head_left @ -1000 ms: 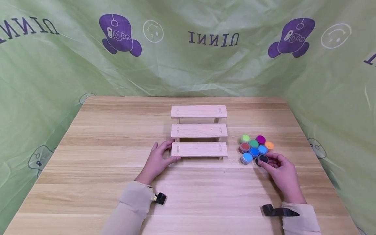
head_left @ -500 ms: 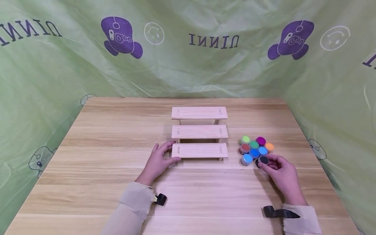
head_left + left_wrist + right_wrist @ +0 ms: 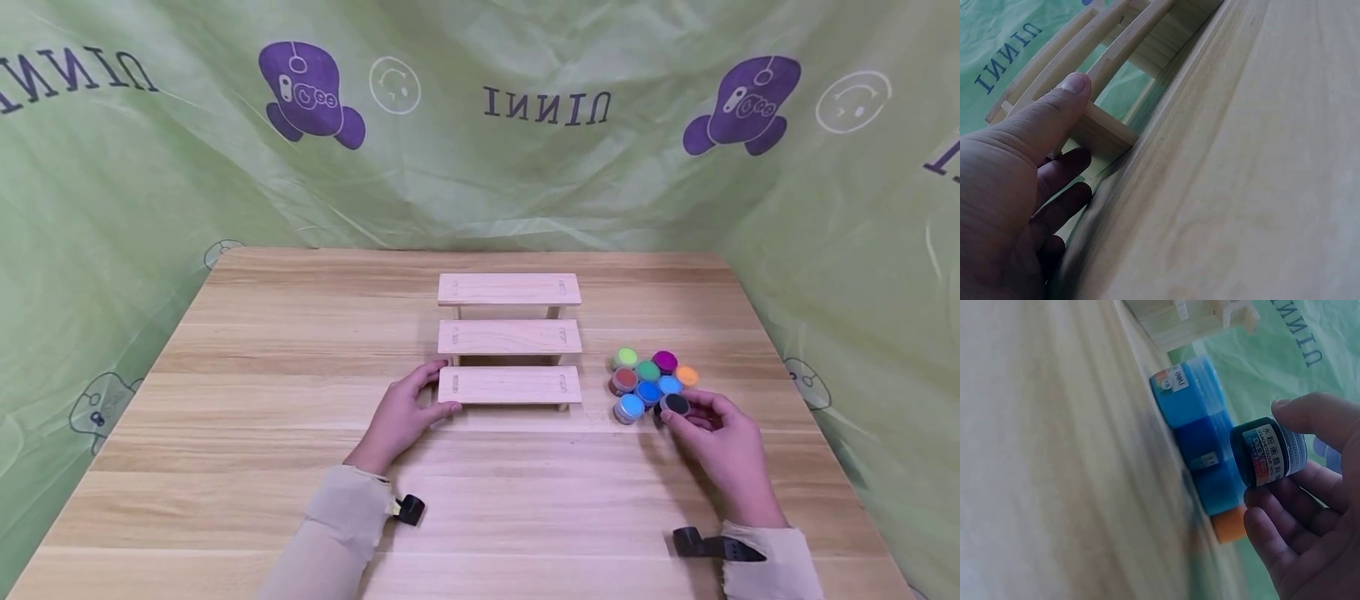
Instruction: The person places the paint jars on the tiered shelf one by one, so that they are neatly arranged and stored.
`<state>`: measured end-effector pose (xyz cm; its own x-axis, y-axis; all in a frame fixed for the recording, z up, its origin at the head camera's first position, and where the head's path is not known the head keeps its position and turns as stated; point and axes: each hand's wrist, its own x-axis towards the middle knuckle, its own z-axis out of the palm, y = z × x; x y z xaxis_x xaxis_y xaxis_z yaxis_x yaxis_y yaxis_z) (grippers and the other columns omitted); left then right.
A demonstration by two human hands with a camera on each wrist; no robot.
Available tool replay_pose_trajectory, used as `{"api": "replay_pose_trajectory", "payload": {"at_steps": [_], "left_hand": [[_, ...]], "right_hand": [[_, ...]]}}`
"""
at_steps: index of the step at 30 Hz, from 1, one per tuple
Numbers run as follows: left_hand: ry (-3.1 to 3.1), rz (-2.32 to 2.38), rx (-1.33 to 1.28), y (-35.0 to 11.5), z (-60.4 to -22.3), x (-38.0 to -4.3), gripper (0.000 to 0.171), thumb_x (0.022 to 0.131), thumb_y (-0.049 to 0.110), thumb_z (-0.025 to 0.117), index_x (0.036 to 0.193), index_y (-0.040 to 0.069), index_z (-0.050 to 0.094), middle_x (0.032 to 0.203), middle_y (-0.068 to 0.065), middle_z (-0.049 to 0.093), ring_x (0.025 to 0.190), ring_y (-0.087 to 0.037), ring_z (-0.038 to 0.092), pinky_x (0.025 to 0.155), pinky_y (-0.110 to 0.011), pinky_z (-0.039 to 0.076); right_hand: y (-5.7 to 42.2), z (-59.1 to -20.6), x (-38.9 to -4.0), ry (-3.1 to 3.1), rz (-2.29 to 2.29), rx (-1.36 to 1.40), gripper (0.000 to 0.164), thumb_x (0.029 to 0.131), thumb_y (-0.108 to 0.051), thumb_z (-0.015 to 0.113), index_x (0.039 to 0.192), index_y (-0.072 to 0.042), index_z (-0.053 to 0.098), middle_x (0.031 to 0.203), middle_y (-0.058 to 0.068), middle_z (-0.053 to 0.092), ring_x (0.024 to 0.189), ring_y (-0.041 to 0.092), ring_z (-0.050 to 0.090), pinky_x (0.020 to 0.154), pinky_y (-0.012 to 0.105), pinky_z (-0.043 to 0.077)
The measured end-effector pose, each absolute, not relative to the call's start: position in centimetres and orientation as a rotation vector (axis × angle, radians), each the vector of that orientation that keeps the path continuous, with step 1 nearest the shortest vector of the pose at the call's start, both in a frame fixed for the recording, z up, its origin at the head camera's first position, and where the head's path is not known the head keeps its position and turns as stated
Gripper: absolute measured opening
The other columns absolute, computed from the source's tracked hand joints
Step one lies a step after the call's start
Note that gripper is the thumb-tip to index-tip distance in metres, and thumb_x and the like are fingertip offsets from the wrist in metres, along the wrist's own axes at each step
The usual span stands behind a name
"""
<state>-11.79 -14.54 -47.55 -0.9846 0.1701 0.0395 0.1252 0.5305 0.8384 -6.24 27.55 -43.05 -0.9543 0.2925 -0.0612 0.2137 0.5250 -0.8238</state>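
A three-tier wooden display stand (image 3: 510, 386) is on the table, its tiers stepping up toward the back. At the left end of its lowest tier my left hand (image 3: 405, 421) grips the board, thumb at the front edge and fingers behind. The left wrist view shows that thumb (image 3: 1063, 103) on the stand's end; part of the fingers' contact is hidden. My right hand (image 3: 723, 442) pinches a black gouache paint jar (image 3: 1264, 453) between thumb and fingers. The jar is tilted and appears raised off the table, beside a cluster of coloured paint jars (image 3: 648, 393).
The cluster, right of the stand, includes light blue (image 3: 628, 407), red-brown (image 3: 623, 382), yellow-green (image 3: 626, 358), purple (image 3: 664, 362) and orange (image 3: 686, 377) jars, packed close together. A green printed curtain (image 3: 540, 183) hangs behind the table (image 3: 300, 333) and along both sides.
The black paint jar in my right hand has risen slightly and shifted a little to the right. My left hand stays on the stand, and the other jars stay in place.
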Motion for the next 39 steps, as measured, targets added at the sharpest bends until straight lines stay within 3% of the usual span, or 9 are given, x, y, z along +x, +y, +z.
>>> {"api": "replay_pose_trajectory", "payload": {"at_steps": [29,39], "left_hand": [[2.704,1.481,0.257,-14.5,-47.4,-11.7,0.072,0.079,0.028,0.087,0.142,0.012,0.056,0.132,-0.009,0.066,0.133,-0.027,0.052,0.116,-0.047,0.034],[2.711,1.477,0.268,-14.5,-47.4,-11.7,0.073,0.079,0.03,0.087,0.142,0.012,0.056,0.133,-0.009,0.065,0.133,-0.028,0.052,0.116,-0.047,0.034]], "right_hand": [[23.6,-40.1,-8.2,-2.591,1.432,-0.194,0.047,0.087,-0.022,0.082,0.123,0.002,0.066,0.118,0.018,0.065,0.089,-0.006,0.059,0.076,0.007,0.05],[22.0,-39.6,-9.8,-2.612,1.405,-0.073,0.048,0.086,-0.028,0.082,0.121,-0.001,0.066,0.113,0.015,0.068,0.09,0.002,0.061,0.076,0.009,0.05]]}}
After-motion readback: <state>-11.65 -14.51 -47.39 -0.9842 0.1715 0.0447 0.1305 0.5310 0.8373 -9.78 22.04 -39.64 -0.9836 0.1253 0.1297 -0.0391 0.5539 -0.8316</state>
